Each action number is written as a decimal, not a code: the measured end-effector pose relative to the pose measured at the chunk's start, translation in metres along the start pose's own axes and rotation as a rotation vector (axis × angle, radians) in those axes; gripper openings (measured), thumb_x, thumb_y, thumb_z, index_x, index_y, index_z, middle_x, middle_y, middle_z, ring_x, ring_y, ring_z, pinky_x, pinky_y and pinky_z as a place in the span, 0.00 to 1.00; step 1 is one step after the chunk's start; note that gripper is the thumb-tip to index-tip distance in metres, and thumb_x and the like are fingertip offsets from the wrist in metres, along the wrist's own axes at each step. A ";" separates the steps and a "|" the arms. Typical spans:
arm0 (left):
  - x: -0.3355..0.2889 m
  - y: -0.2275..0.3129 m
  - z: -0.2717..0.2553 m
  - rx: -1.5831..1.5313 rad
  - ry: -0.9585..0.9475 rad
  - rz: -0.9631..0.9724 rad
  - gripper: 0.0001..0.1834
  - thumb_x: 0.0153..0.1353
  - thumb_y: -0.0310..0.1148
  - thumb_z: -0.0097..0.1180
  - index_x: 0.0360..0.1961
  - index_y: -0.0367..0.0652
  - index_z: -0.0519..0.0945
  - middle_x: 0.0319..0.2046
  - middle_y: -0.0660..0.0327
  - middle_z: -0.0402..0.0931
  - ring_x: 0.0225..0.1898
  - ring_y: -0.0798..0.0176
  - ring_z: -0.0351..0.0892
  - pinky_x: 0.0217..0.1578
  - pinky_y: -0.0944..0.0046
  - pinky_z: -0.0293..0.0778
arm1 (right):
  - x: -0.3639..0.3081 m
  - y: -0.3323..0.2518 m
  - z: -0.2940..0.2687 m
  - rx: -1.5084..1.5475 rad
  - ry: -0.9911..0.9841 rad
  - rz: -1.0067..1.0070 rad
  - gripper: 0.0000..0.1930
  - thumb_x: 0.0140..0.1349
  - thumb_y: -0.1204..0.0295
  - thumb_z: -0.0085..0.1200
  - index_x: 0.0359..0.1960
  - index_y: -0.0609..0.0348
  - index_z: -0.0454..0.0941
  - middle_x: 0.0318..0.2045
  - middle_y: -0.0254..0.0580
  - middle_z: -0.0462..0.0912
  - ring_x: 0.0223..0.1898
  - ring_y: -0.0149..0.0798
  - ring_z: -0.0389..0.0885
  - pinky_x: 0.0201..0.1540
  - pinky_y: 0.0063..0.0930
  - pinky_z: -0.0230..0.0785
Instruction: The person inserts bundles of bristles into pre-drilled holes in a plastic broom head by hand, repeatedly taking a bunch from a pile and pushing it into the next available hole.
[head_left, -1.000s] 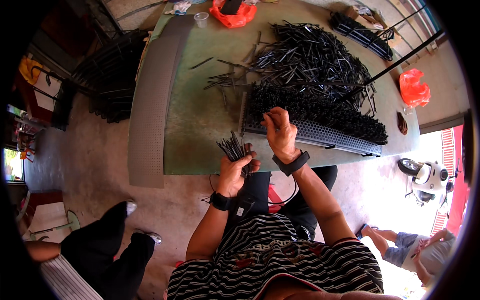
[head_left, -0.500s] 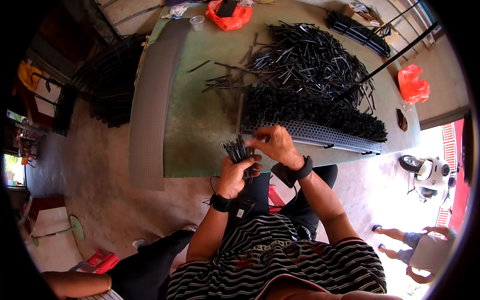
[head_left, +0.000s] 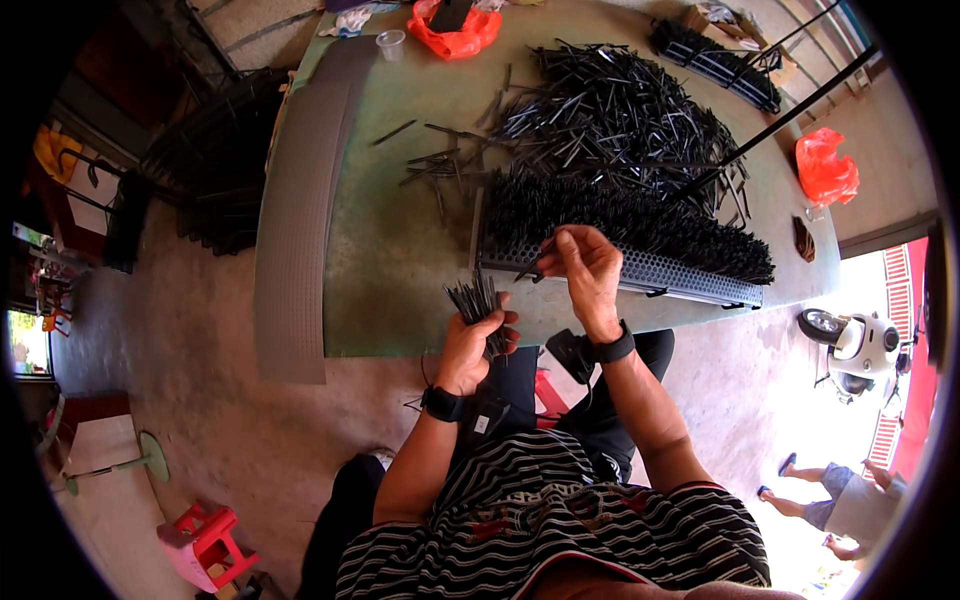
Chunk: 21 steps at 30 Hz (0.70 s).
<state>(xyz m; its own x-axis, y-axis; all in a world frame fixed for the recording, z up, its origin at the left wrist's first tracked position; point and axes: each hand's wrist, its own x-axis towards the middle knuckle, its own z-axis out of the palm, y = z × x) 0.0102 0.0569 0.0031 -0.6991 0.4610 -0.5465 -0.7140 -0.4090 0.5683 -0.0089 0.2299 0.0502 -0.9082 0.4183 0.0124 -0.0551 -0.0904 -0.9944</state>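
My left hand point(head_left: 468, 350) is closed around a bundle of thin black strips point(head_left: 476, 298), which fan out above the fingers near the table's front edge. To its right, my right hand point(head_left: 588, 272) pinches a single dark strip point(head_left: 530, 268) between thumb and fingertips. That strip lies against or just in front of a grey perforated metal panel point(head_left: 680, 278); whether its tip is in a hole I cannot tell. Dense black tufts point(head_left: 640, 222) of similar strips stand along the panel. Behind them a large loose pile of black strips point(head_left: 620, 110) covers the table.
A long grey perforated sheet point(head_left: 300, 220) lies along the table's left side. A clear cup point(head_left: 391, 44) and a red plastic bag point(head_left: 455, 38) are at the back. Another red bag point(head_left: 826, 166) hangs right. A thin dark bar point(head_left: 790, 115) slants over the tufts. A pink stool point(head_left: 205, 540) stands lower left.
My right hand has moved right from the bundle to the perforated panel, carrying one strip. The left hand stays put. At lower left, a person has shifted, showing more of the pink stool.
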 end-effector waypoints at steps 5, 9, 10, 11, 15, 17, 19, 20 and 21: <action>-0.003 0.000 0.001 -0.014 0.000 0.049 0.16 0.56 0.22 0.51 0.47 0.34 0.72 0.32 0.53 0.77 0.27 0.60 0.78 0.25 0.62 0.76 | 0.004 0.006 0.009 -0.246 0.113 -0.328 0.07 0.61 0.79 0.48 0.41 0.65 0.69 0.29 0.42 0.81 0.26 0.29 0.81 0.27 0.18 0.73; -0.003 -0.002 -0.001 -0.078 -0.026 0.075 0.15 0.57 0.22 0.51 0.47 0.34 0.72 0.32 0.53 0.77 0.29 0.59 0.79 0.27 0.61 0.77 | 0.007 0.017 0.008 -0.375 0.092 -0.368 0.08 0.60 0.80 0.48 0.41 0.64 0.68 0.28 0.43 0.81 0.27 0.30 0.82 0.28 0.18 0.73; -0.003 -0.002 -0.001 -0.089 -0.035 0.081 0.15 0.57 0.22 0.51 0.47 0.34 0.72 0.32 0.53 0.77 0.29 0.58 0.80 0.27 0.61 0.77 | 0.007 0.019 0.007 -0.409 0.092 -0.388 0.08 0.60 0.80 0.48 0.41 0.64 0.68 0.28 0.44 0.81 0.27 0.30 0.82 0.27 0.18 0.73; -0.005 -0.001 -0.001 -0.075 -0.017 0.058 0.15 0.57 0.23 0.50 0.47 0.34 0.72 0.32 0.53 0.78 0.29 0.58 0.80 0.27 0.61 0.77 | 0.007 0.020 0.007 -0.433 0.083 -0.388 0.08 0.60 0.80 0.48 0.40 0.64 0.69 0.28 0.44 0.80 0.27 0.32 0.82 0.27 0.20 0.73; -0.010 0.006 0.003 -0.029 0.000 0.015 0.15 0.57 0.24 0.50 0.47 0.36 0.73 0.32 0.53 0.78 0.28 0.58 0.80 0.26 0.61 0.77 | 0.013 0.020 0.005 -0.643 0.022 -0.494 0.06 0.57 0.80 0.50 0.36 0.62 0.72 0.27 0.44 0.78 0.26 0.41 0.80 0.27 0.28 0.71; -0.011 0.005 0.002 -0.008 -0.011 0.019 0.15 0.57 0.24 0.50 0.47 0.36 0.73 0.32 0.53 0.78 0.27 0.58 0.80 0.25 0.62 0.77 | 0.015 0.016 0.006 -0.797 -0.027 -0.577 0.05 0.55 0.79 0.52 0.34 0.61 0.74 0.26 0.44 0.76 0.26 0.45 0.79 0.27 0.33 0.70; -0.011 0.006 0.001 0.021 -0.013 0.027 0.15 0.57 0.24 0.50 0.47 0.35 0.73 0.32 0.53 0.78 0.26 0.59 0.80 0.24 0.63 0.76 | 0.016 0.001 0.011 -0.942 -0.079 -0.639 0.04 0.53 0.79 0.53 0.31 0.60 0.76 0.26 0.44 0.75 0.26 0.49 0.77 0.27 0.37 0.69; -0.012 0.006 0.001 0.030 -0.018 0.024 0.15 0.57 0.24 0.50 0.47 0.35 0.73 0.31 0.53 0.78 0.26 0.59 0.79 0.23 0.64 0.76 | 0.017 0.000 0.012 -0.988 -0.088 -0.654 0.04 0.52 0.77 0.54 0.30 0.60 0.77 0.25 0.44 0.75 0.27 0.48 0.76 0.27 0.36 0.68; -0.014 0.007 0.002 0.040 -0.024 0.023 0.15 0.57 0.24 0.50 0.47 0.35 0.74 0.31 0.53 0.78 0.25 0.59 0.79 0.23 0.64 0.76 | 0.016 -0.003 0.012 -0.947 -0.101 -0.614 0.04 0.52 0.77 0.54 0.30 0.60 0.77 0.25 0.44 0.75 0.27 0.48 0.76 0.27 0.36 0.69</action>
<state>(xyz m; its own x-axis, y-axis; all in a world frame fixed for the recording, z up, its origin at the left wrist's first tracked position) 0.0149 0.0492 0.0159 -0.7138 0.4710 -0.5183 -0.6953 -0.3879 0.6051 -0.0282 0.2258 0.0543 -0.8675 0.0773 0.4914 -0.2057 0.8437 -0.4959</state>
